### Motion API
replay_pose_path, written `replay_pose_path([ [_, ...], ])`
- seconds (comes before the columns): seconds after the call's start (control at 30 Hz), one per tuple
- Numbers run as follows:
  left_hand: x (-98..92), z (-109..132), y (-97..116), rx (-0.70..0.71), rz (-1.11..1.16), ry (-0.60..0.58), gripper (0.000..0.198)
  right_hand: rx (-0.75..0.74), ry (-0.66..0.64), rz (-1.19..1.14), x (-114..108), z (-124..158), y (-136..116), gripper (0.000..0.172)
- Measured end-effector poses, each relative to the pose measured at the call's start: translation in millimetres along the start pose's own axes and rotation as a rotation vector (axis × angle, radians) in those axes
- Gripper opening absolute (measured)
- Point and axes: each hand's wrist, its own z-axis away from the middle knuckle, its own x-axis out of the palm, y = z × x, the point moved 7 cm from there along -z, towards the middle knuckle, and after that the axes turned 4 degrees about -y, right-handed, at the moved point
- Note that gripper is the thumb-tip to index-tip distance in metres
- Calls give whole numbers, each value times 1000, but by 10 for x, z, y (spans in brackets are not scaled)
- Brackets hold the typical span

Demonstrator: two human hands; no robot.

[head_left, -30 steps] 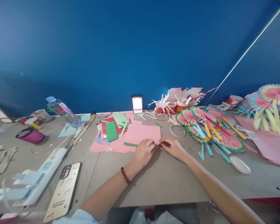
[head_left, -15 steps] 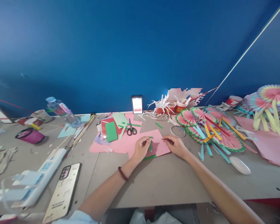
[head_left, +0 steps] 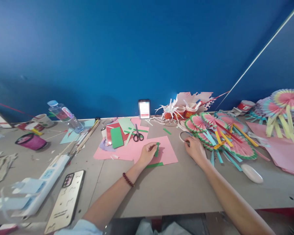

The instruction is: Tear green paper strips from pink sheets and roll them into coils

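My left hand (head_left: pixel 148 154) is closed, pinching a short green paper strip (head_left: pixel 157 149) that stands up over a pink sheet (head_left: pixel 169 150). Another green strip (head_left: pixel 155 165) lies along the near edge of that sheet. Off to the right, my right hand (head_left: pixel 195 150) has its fingers curled over the near rim of a pale ring that looks like a roll of tape (head_left: pixel 182 134). Its fingertips are partly hidden. Black-handled scissors (head_left: pixel 138 136) rest beyond my left hand, beside a green paper rectangle (head_left: pixel 117 137).
Pleated paper fans (head_left: pixel 237 145) with paper strips crowd the right, near a white computer mouse (head_left: pixel 252 173). Red cups (head_left: pixel 189 112) and white shreds (head_left: pixel 170 109) stand by the wall. On the left are a bottle (head_left: pixel 66 116), sticks (head_left: pixel 88 135), a power strip (head_left: pixel 44 186) and a phone (head_left: pixel 66 200).
My right hand has moved right, from the pink sheet's edge to the roll of tape, and grips its rim. My left hand stays in nearly the same place with the green strip.
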Motion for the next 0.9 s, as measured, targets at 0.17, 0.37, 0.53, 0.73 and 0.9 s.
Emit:
replay_pose_path([
  [0.17, 5, -23, -13, -5, -6, -15, 43, -5, 86, -284, -80, 13, -77, 15],
  [0.37, -33, -4, 93, 109, -83, 31, 40, 32, -85, -878, 24, 87, -358, 36],
  [0.53, 3, 219, 437, 537, -431, 119, 22, 83, -251, -1137, 131, 206, -621, 49],
  [0.73, 374, 562, 614, 1016, -789, -33, 17, 20, -342, -1179, 217, 315, -801, 46],
  [0.9, 447, 566, 550, 1015, -862, -94, 24, -46, -364, -1190, 230, 350, -880, 39],
])
